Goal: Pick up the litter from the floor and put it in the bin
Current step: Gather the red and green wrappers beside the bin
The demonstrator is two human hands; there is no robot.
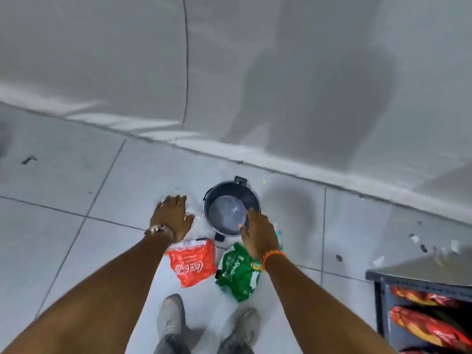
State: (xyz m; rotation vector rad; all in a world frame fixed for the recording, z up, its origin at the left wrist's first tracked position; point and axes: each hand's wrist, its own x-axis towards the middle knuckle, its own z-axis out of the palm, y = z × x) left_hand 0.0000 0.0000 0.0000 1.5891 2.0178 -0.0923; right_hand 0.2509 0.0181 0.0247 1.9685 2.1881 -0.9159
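Note:
A small round dark bin point(231, 198) stands open on the tiled floor near the wall, its inside pale. Left of it lies crumpled clear plastic point(198, 222), and my left hand point(172, 217) rests over it with the fingers spread. A red Coca-Cola wrapper point(192, 263) and a green Sprite wrapper point(238, 273) lie just in front of the bin. My right hand point(256, 237) hovers at the bin's right rim, above the green wrapper, fingers apart and holding nothing.
My two grey shoes point(171, 318) stand right behind the wrappers. A dark shelf point(419, 282) with red packets is at the lower right. Small scraps point(419, 242) lie on the floor to the right, and a dark bit point(28, 159) at the far left. The wall runs close behind the bin.

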